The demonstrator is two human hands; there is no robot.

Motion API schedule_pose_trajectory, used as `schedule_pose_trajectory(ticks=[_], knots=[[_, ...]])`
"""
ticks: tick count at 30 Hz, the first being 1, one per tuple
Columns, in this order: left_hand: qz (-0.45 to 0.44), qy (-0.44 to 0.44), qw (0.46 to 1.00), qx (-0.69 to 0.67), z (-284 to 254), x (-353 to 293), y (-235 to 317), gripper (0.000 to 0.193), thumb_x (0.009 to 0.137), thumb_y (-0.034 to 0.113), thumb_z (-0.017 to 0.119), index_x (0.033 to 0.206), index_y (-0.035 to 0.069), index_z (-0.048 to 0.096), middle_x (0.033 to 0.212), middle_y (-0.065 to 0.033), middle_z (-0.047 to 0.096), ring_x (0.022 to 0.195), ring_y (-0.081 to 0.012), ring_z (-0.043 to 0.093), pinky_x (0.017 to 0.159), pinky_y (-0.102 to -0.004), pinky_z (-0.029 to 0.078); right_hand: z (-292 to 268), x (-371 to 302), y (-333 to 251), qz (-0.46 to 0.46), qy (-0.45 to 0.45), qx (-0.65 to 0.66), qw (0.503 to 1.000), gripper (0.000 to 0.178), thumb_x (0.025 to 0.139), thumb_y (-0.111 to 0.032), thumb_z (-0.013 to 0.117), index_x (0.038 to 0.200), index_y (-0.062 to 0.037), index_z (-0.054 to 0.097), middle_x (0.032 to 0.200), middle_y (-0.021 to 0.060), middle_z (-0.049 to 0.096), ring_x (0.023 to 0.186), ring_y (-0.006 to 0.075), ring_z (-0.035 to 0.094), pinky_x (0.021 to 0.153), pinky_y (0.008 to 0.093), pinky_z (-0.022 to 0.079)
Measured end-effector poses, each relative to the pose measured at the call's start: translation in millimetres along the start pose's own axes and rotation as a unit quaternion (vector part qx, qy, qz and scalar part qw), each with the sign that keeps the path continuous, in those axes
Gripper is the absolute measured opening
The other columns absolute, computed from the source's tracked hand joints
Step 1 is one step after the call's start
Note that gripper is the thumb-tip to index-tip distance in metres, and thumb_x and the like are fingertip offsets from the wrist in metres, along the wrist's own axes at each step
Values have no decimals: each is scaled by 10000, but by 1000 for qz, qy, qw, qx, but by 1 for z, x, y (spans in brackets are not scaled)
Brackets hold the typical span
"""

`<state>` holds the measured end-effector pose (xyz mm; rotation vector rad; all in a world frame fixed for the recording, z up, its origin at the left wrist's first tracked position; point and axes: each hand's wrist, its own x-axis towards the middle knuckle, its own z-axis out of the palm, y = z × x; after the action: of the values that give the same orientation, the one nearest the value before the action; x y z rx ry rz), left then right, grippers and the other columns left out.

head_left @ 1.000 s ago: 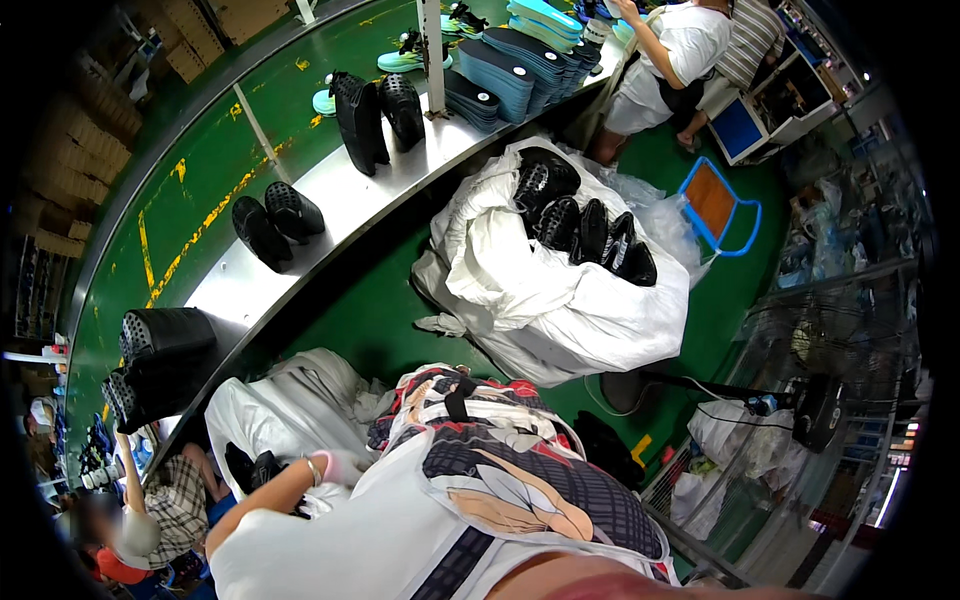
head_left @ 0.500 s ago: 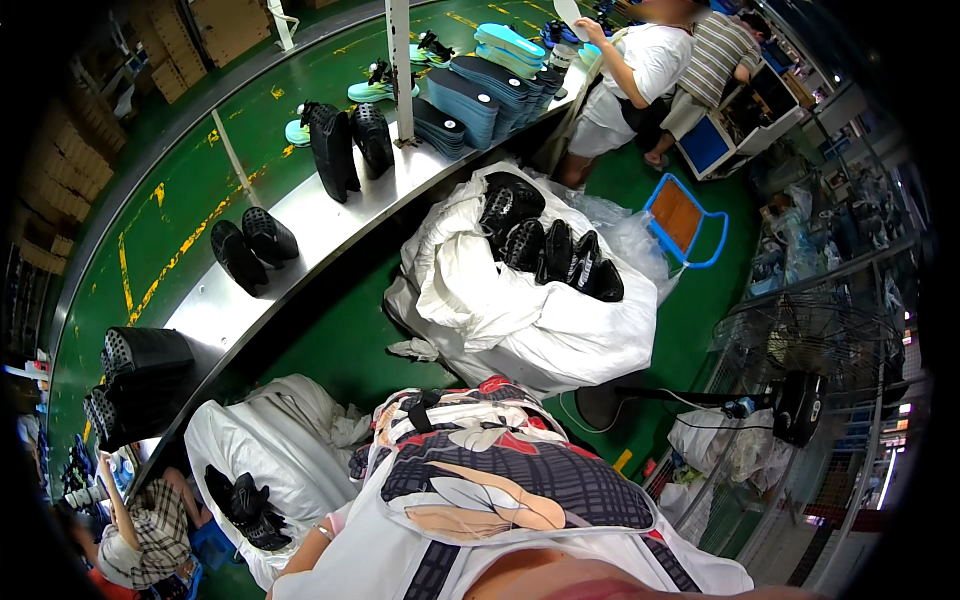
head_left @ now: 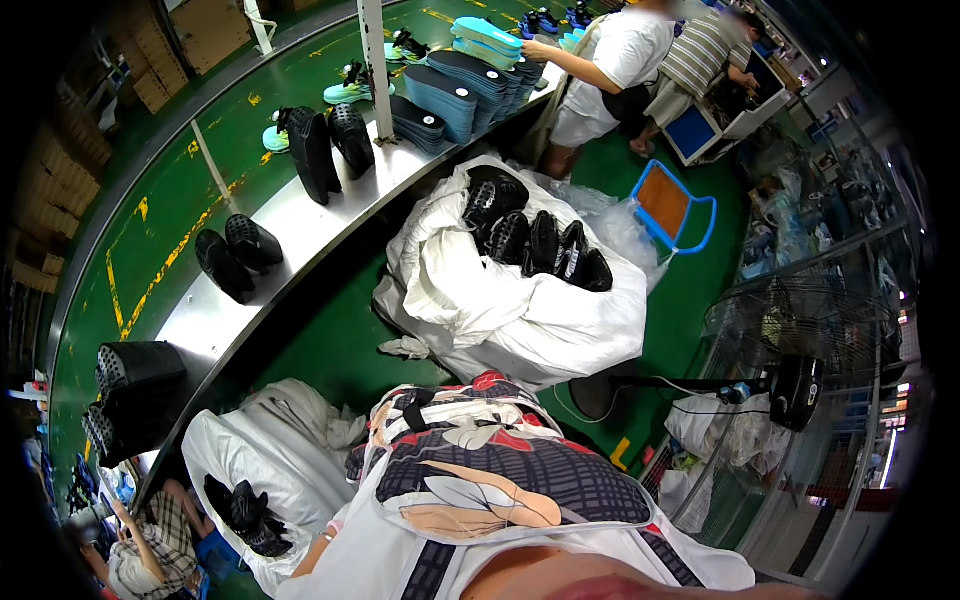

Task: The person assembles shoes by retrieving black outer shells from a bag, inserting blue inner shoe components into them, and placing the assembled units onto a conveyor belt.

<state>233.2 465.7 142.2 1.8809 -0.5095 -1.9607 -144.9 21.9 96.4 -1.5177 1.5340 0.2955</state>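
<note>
Neither of my hands shows. Only a bit of my left arm (head_left: 318, 548) is in view at the lower left, beside a white sack (head_left: 225, 440); the hand itself is hidden. Black knobbly foot-shaped pieces (head_left: 248, 520) lie on that sack. Ahead of me stands a larger white sack (head_left: 480, 320), with several black shoe-like pieces (head_left: 543, 242) in its open top. My patterned apron (head_left: 520, 490) fills the lower middle.
A curved metal bench (head_left: 310, 228) carries black foot-shaped pieces (head_left: 252, 243), stacked insoles (head_left: 440, 95) and light-green shoes (head_left: 347, 85). A co-worker (head_left: 620, 60) stands at its far end. Right are a blue-framed stool (head_left: 660, 200), a fan (head_left: 797, 392) and wire racks (head_left: 740, 480).
The view has shifted slightly, so the bench and sacks sit a little further left. The standing co-worker's hand has come down to the turquoise insole stack. My hands stay out of sight.
</note>
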Motion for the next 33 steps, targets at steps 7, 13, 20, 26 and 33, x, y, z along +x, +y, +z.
schedule_pose_trajectory(ticks=[7, 13, 20, 26, 33], knots=[[-9, -12, 1000, -1, -7, -1, 8, 357, 849, 307, 602, 1060, 23, 646, 933, -31, 650, 802, -92, 573, 691, -260, 460, -4, 3, -7, -8, -13, -10, 1000, 222, 744, -89, 648, 902, 68, 651, 898, 173, 671, 840, 220, 623, 749, 312, 479], [-5, -36, 999, 1, -13, 0, 17, 340, 849, 298, 603, 1046, 26, 653, 905, -14, 650, 777, -78, 567, 664, -250, 457, -13, 0, -9, -4, -9, -11, 1000, 231, 744, -88, 649, 909, 73, 649, 896, 171, 671, 840, 212, 620, 749, 306, 477], [48, -100, 993, -48, 4, -51, 14, 320, 849, 288, 605, 1030, 30, 662, 873, 7, 649, 747, -62, 561, 633, -238, 455, -19, -1, -25, -37, -45, -41, 997, 241, 744, -88, 651, 917, 80, 647, 894, 169, 670, 839, 202, 618, 749, 299, 475], [67, -47, 979, -187, -3, -80, 75, 231, 845, 249, 634, 834, 20, 668, 658, 95, 486, 569, -12, 379, 467, -221, 286, -25, -9, -61, -89, -114, -75, 987, 250, 744, -87, 653, 924, 85, 644, 892, 167, 670, 839, 194, 616, 749, 293, 473], [182, 102, 894, -396, 24, -75, 112, 174, 837, 129, 609, 865, -34, 660, 723, 0, 605, 631, -57, 512, 525, -221, 380, -34, -37, -108, -133, -205, -49, 968, 261, 744, -87, 655, 933, 92, 642, 889, 165, 669, 839, 184, 613, 749, 286, 471]])
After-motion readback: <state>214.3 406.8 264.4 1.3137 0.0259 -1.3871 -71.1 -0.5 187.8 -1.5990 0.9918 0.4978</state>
